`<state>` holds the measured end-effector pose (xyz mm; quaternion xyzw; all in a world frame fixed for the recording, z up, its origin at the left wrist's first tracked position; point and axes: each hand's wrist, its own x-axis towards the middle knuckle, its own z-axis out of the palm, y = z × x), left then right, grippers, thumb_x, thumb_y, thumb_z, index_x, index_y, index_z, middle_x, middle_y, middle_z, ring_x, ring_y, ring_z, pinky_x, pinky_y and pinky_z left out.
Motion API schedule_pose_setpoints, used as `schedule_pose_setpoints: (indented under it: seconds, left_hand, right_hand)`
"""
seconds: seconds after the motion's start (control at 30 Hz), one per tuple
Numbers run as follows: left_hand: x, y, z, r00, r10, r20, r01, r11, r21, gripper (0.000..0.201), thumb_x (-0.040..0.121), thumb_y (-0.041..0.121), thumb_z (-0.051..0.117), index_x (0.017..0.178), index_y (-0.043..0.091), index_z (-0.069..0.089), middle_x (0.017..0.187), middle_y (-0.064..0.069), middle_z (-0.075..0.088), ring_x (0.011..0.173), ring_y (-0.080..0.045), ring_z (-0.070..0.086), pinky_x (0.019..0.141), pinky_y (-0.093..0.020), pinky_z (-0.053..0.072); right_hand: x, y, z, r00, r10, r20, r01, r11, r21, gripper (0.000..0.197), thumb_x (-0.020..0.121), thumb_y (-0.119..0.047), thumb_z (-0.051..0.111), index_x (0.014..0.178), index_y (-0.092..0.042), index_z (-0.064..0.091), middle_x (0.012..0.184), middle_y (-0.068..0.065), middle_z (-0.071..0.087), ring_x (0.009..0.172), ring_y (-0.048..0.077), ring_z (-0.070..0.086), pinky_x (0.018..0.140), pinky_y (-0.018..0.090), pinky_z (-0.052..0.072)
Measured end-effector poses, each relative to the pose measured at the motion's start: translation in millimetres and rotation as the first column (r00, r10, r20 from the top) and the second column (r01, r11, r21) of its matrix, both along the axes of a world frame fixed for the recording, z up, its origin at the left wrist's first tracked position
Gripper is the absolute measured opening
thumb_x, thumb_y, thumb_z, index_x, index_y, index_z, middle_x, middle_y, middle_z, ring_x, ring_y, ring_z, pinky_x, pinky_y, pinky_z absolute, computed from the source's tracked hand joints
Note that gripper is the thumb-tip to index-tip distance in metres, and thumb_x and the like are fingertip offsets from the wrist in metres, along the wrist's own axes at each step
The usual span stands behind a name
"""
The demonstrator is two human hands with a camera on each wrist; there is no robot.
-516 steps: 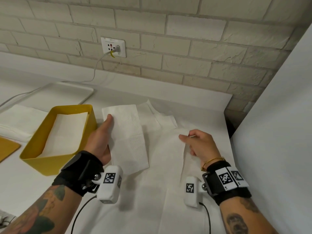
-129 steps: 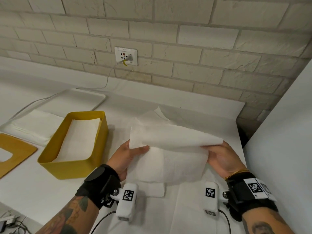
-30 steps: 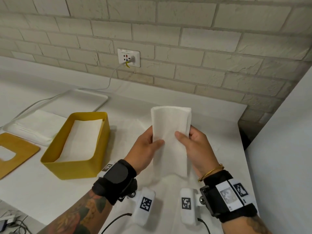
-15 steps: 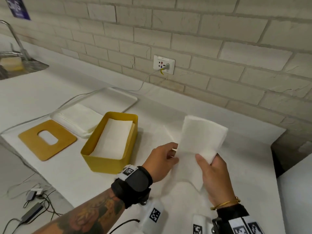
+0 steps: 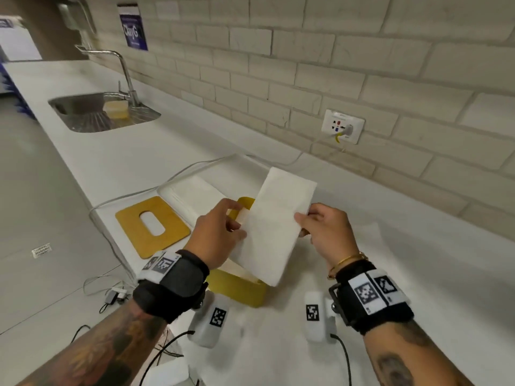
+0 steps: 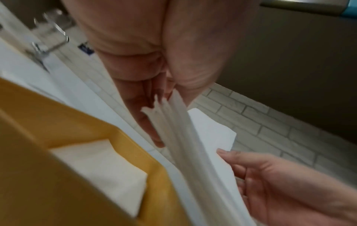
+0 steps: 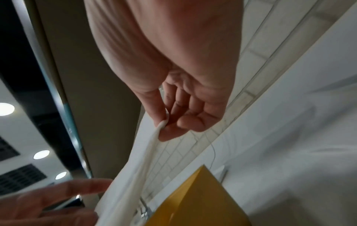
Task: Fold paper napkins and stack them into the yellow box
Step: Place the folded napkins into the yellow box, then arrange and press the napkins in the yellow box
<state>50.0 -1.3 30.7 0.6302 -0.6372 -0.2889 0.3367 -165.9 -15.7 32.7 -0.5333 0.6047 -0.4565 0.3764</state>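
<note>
Fingers (image 5: 302,218) pinch folded napkin (image 5: 274,227) above yellow box (image 5: 245,292), beside lid (image 5: 152,225).

We see a kitchenette, steel sink (image 5: 92,112) and tap (image 5: 122,71) at ten o'clock, white counter (image 5: 133,154), brick wall (image 5: 306,65), socket (image 5: 342,126) at one o'clock.

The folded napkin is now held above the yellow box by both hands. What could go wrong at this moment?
1. The folded napkin is held only at its edges, by the left hand and the right hand; its layers fan apart in the left wrist view, so it may unfold when released.
2. It hangs tilted over the yellow box, so it may catch the rim or land crooked on the napkins inside.
</note>
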Motion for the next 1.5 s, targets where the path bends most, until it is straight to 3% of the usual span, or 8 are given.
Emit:
schedule_pose_setpoints:
  seconds: [0.2,0.3,0.47,0.87,1.0,1.17,1.3,1.5]
  left_hand:
    - [12.0,-8.6,-17.9,0.971,0.020,0.238,-0.032,0.998,0.050,0.036,0.096,0.004,0.058,0.128,0.019,0.047,0.100,-0.008,0.067,0.089,-0.027,0.065,0.081,-0.039,0.057]
    - [13.4,-10.8,-23.1,0.939,-0.008,0.344,-0.003,1.000,0.031,0.037,0.094,-0.002,0.054,0.124,0.017,0.045,0.098,-0.009,0.066,0.083,-0.029,0.065,0.077,-0.044,0.057]
    - [12.0,-8.7,-25.3,0.857,-0.103,0.505,0.072,0.994,0.080,0.035,0.091,-0.007,0.050,0.119,0.014,0.046,0.103,-0.005,0.055,0.086,-0.027,0.056,0.070,-0.031,0.041]
    - [7.8,-6.1,-23.2,0.685,-0.249,0.685,0.158,0.968,0.194,0.029,0.095,-0.003,0.047,0.120,0.012,0.045,0.110,-0.010,0.054,0.083,-0.028,0.060,0.076,-0.038,0.055]
    - [4.1,-0.5,-17.7,0.616,-0.238,0.751,0.166,0.971,0.171,0.019,0.102,0.018,0.051,0.120,0.013,0.049,0.117,-0.008,0.051,0.089,-0.024,0.052,0.073,-0.035,0.052]
    - [9.7,-2.6,-5.4,0.630,-0.227,0.742,0.246,0.965,0.087,0.028,0.103,0.019,0.044,0.126,0.018,0.061,0.119,-0.005,0.060,0.109,-0.025,0.057,0.085,-0.034,0.051]
    - [9.8,-52.2,10.2,0.690,-0.333,0.643,0.284,0.941,0.183,0.039,0.102,0.011,0.046,0.136,0.025,0.058,0.135,-0.009,0.059,0.119,-0.027,0.059,0.092,-0.030,0.044]
    - [-30.1,-90.9,19.2,0.373,-0.599,0.708,0.416,0.791,0.450,0.044,0.107,0.010,0.037,0.148,0.020,0.051,0.156,-0.003,0.045,0.142,-0.025,0.043,0.113,-0.032,0.035]
  right_hand:
    - [43.7,-27.4,-26.6,0.964,-0.021,-0.266,0.057,0.990,0.130,0.029,0.090,-0.022,0.072,0.105,-0.025,0.048,0.099,0.001,0.068,0.095,0.027,0.065,0.090,0.041,0.053]
    - [52.3,-30.0,-32.3,0.824,0.044,-0.565,0.018,0.994,0.104,0.031,0.094,-0.028,0.066,0.113,-0.023,0.042,0.107,0.000,0.069,0.106,0.030,0.062,0.100,0.042,0.041]
    - [61.7,-36.5,-35.9,0.653,0.111,-0.749,-0.012,0.991,0.136,0.035,0.097,-0.032,0.060,0.123,-0.020,0.040,0.114,0.005,0.068,0.115,0.028,0.057,0.098,0.044,0.032]
    - [70.8,-41.2,-33.3,0.510,0.202,-0.836,-0.010,0.973,0.229,0.039,0.097,-0.036,0.061,0.129,-0.021,0.044,0.119,0.003,0.066,0.117,0.028,0.057,0.102,0.045,0.034]
    - [73.4,-34.1,-27.9,0.315,0.077,-0.946,-0.095,0.994,0.049,0.020,0.098,-0.036,0.058,0.116,-0.028,0.056,0.119,-0.002,0.060,0.118,0.026,0.045,0.092,0.043,0.030]
    - [79.9,-2.8,-11.4,0.400,0.390,-0.829,-0.432,0.878,0.205,0.026,0.104,-0.034,0.046,0.111,-0.025,0.068,0.120,-0.001,0.065,0.111,0.021,0.058,0.099,0.039,0.039]
    - [97.5,24.1,-5.4,0.425,0.599,-0.679,-0.590,0.752,0.294,0.029,0.106,-0.037,0.042,0.099,-0.016,0.061,0.104,0.010,0.066,0.089,0.026,0.060,0.073,0.033,0.043]
    - [102.6,20.7,-13.3,0.536,0.589,-0.605,-0.480,0.802,0.356,0.029,0.102,-0.037,0.048,0.122,-0.016,0.055,0.111,0.007,0.062,0.097,0.025,0.057,0.077,0.030,0.039]
